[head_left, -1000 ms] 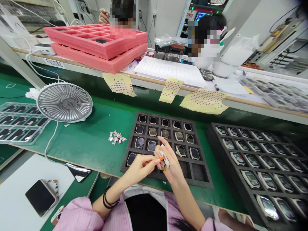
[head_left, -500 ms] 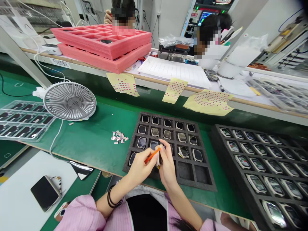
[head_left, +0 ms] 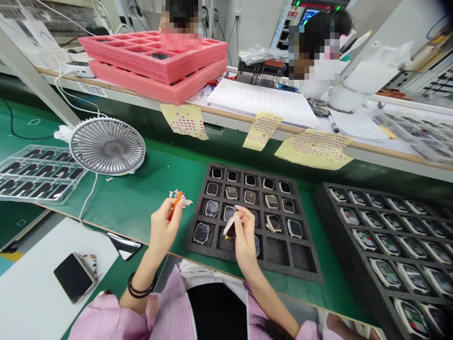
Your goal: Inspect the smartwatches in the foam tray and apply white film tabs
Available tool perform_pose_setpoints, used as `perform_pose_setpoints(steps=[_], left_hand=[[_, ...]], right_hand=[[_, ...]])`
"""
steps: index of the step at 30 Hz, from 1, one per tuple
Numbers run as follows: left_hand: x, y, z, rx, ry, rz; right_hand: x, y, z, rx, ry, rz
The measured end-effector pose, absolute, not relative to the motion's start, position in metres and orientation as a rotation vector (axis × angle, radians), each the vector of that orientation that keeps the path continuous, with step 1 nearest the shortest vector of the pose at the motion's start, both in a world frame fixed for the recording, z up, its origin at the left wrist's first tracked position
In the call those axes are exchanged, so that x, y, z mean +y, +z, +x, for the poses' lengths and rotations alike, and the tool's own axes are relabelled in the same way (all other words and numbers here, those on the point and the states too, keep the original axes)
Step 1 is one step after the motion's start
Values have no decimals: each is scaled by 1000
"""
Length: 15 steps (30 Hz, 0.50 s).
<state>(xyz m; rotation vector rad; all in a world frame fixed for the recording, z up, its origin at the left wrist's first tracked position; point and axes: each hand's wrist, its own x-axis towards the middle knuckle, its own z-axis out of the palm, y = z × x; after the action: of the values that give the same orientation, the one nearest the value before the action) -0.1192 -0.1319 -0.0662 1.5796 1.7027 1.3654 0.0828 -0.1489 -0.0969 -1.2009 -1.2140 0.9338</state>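
Observation:
My left hand (head_left: pixel 164 224) is closed around a slim orange tool (head_left: pixel 176 206), whose exact kind I cannot make out. The tool's upper end is over a small pile of white and pinkish pieces (head_left: pixel 186 203) on the green mat. Pinched in my right hand (head_left: pixel 247 238) is a smartwatch case (head_left: pixel 230 230), tilted on edge, with a bit of yellow at its lower side. The hand hovers above the front part of a dark foam tray (head_left: pixel 221 255) with square pockets, many holding watch cases (head_left: pixel 202 233). My fingers hide some pockets.
At right stands a second foam tray (head_left: pixel 345 222) of watches. A white fan (head_left: pixel 109 146), a clear plastic tray (head_left: pixel 38 174) and phones (head_left: pixel 75 277) are to the left. Pink foam trays (head_left: pixel 159 66), notebook paper (head_left: pixel 262 104) and hanging yellow sheets (head_left: pixel 264 130) line the shelf; people sit beyond.
My left hand has moved left with the orange tool, from the watch case to the pile of small pieces. My right hand still holds the case over the tray. The view has shifted slightly.

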Motion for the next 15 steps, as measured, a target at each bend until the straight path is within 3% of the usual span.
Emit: perform_pose_setpoints(steps=[5, 12, 15], left_hand=[[-132, -80, -132, 1825, 1218, 1601], [-115, -101, -163, 2066, 957, 1691], [-109, -106, -167, 2076, 900, 1688]], right_hand=[[-158, -110, 86, -1687, 874, -1281], [-169, -112, 91, -2062, 233, -1281], [-166, -102, 80, -2136, 151, -1190]])
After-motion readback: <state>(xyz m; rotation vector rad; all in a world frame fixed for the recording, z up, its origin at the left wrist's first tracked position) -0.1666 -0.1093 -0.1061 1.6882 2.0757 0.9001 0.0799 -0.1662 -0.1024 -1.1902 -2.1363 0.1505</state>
